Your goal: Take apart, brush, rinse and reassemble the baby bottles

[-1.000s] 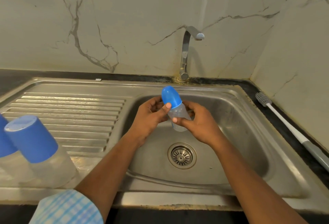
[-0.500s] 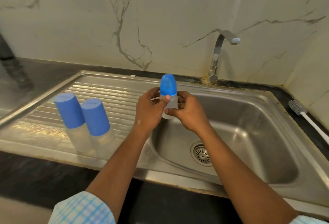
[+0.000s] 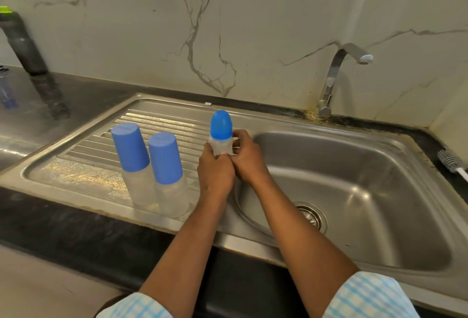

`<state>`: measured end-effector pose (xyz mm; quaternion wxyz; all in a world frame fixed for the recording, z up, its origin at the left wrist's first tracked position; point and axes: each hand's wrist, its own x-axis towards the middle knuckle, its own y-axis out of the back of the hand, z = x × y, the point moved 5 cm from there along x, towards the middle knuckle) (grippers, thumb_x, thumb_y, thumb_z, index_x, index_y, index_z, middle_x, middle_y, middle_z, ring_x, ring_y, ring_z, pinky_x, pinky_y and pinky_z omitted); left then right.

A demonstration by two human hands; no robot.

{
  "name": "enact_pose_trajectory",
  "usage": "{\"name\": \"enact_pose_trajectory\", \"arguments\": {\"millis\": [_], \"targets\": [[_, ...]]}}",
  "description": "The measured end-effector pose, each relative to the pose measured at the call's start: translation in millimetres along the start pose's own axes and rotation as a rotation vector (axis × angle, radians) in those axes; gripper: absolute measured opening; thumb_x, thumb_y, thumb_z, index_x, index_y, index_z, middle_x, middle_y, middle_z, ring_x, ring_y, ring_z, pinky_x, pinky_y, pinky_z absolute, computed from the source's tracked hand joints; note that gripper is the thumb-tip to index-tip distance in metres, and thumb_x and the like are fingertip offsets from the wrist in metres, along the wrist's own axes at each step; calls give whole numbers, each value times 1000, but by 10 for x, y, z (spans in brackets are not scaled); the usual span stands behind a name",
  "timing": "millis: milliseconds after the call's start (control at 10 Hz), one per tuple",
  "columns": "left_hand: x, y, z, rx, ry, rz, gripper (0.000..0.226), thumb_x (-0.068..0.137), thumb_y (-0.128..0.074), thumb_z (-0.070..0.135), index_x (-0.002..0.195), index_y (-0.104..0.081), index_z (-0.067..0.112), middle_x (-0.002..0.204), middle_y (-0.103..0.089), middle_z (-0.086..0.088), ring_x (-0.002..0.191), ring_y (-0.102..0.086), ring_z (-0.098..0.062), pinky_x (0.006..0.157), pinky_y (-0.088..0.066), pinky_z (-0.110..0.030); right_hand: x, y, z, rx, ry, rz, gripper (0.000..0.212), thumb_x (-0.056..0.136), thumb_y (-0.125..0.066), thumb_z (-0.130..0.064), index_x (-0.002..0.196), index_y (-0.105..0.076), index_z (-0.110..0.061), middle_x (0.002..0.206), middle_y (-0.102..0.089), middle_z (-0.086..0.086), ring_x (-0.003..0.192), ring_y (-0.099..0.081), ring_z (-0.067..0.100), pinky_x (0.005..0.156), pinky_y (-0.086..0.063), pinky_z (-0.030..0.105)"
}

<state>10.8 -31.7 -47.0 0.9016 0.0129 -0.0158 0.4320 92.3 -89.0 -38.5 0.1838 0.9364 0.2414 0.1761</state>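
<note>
Blue-and-white checked sleeves [image 3: 367, 295] sit at the bottom edge, and two bare forearms reach out over the dark counter [image 3: 63, 229] and the steel sink [image 3: 417, 216], with its round drain [image 3: 310, 216] low in the basin. On the ribbed drainboard [image 3: 83, 155] two baby bottles stand upright, side by side and touching. These are the left bottle [image 3: 131, 155] and the middle bottle [image 3: 168, 166], each with a clear body under a tall blue cap. Just to their right, at the lip between drainboard and basin, both hands meet on a third bottle [image 3: 219, 144]. The left hand [image 3: 215, 173] curls its fingers round the clear lower body, and the right hand [image 3: 249, 158] grips it from the other side. It's upright, with its rounded dome cap [image 3: 221, 124] on and poking above the knuckles. The hands cover its base, so I can't tell whether it touches the steel. Further back, a bottle brush [image 3: 452, 162] lies on the right-hand counter. The tap [image 3: 331, 82] rises behind the basin, and a dark flask [image 3: 20, 42] stands far left against the marble wall [image 3: 253, 26].
</note>
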Motion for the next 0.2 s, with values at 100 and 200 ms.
{"name": "enact_pose_trajectory", "arguments": {"millis": [100,200], "targets": [[-60,23,9,3,29,-13,32,97,-50,7,128,-56,15,102,-68,-4,97,-68,-20,74,-52,-23,24,-25,2,0,-1,-14,58,83,-78,-26,132,-48,-16,118,-66,6,100,-64,14,89,-55,30],[-345,67,62,-27,18,-113,43,97,-48,3,134,-51,24,107,-65,10,100,-62,-3,73,-45,-12,9,-24,3,-10,-9,-77,73,77,-83,-20,138,-44,-16,126,-63,6,107,-61,15,95,-51,30]]}}
